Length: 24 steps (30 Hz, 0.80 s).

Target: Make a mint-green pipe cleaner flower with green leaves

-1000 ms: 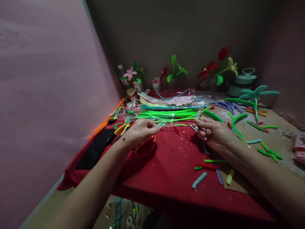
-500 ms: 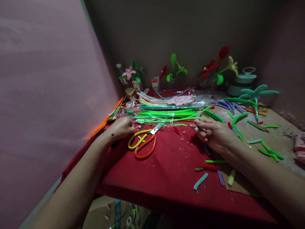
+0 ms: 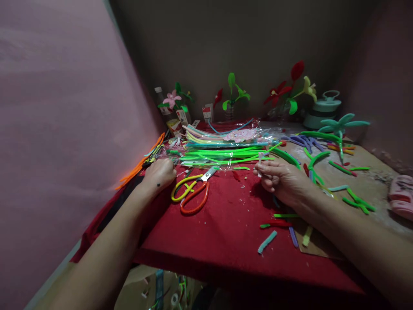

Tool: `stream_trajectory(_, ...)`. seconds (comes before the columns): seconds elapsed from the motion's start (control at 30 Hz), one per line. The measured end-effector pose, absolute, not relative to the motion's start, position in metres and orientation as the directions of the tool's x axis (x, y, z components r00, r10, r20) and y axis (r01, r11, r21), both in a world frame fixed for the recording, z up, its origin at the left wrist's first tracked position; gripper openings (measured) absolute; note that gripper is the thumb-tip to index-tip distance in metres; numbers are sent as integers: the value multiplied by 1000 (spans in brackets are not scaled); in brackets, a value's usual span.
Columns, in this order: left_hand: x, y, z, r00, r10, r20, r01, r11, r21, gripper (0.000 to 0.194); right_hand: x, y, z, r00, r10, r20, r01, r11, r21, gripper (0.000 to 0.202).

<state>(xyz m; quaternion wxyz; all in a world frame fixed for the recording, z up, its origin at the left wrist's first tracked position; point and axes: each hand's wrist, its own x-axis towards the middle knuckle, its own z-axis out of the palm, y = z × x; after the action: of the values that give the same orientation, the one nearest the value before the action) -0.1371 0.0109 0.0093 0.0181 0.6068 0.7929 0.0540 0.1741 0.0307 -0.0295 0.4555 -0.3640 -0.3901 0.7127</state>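
My left hand [image 3: 161, 173] is closed at the left side of the red cloth, its fingertips turned away from view, so what they hold is hidden. To its right lie scissors [image 3: 195, 196] with one yellow and one red handle loop, blades pointing to the back. My right hand [image 3: 274, 176] pinches a small whitish piece [image 3: 260, 165] between thumb and fingers, too small to name. Behind both hands, bright green pipe cleaners [image 3: 222, 154] lie in clear plastic, with a bag of pastel ones [image 3: 206, 137] behind them.
Pipe-cleaner flowers [image 3: 172, 100] stand along the back wall near a teal lidded container [image 3: 322, 113]. A cardboard sheet [image 3: 351, 228] on the right carries bent pipe-cleaner pieces and a teal flower [image 3: 342, 125]. Orange pipe cleaners [image 3: 138, 165] lie against the left wall.
My left hand has shifted slightly to the left and turned a little. My right hand still pinches the whitish piece, which now stands more upright. The whole view has slid slightly.
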Motion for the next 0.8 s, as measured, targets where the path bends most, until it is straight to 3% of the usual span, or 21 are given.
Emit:
stream_trajectory(0.07,-127,9,16,-253,958,132,967,253,18,16,173,29,-29,-363,918,-159,-359,-295,-885,18)
stream_trajectory(0.1,-118,7,20,-224,959,171,974,219,49,18,173,28,-28,-385,909,-159,-356,-306,-883,18)
stream_trajectory(0.17,-94,2,29,-139,972,190,955,81,286,20,171,25,-28,-426,889,-166,-353,-333,-874,18)
stream_trajectory(0.27,-51,-4,35,4,999,-35,624,25,781,26,169,21,-27,-463,873,-154,-350,-339,-873,17)
stream_trajectory(0.33,-25,-4,33,112,990,-90,392,39,919,27,168,20,-26,-484,864,-140,-342,-333,-879,17)
stream_trajectory(0.47,5,5,18,263,954,-146,131,115,985,27,170,19,-25,-528,841,-118,-346,-340,-875,18)
stream_trajectory(0.6,12,14,5,291,932,-217,-67,246,967,21,171,23,-29,-559,822,-109,-367,-363,-856,14)
stream_trajectory(0.8,15,12,-5,277,938,-208,-114,247,962,20,171,25,-35,-579,794,-182,-296,-413,-861,12)
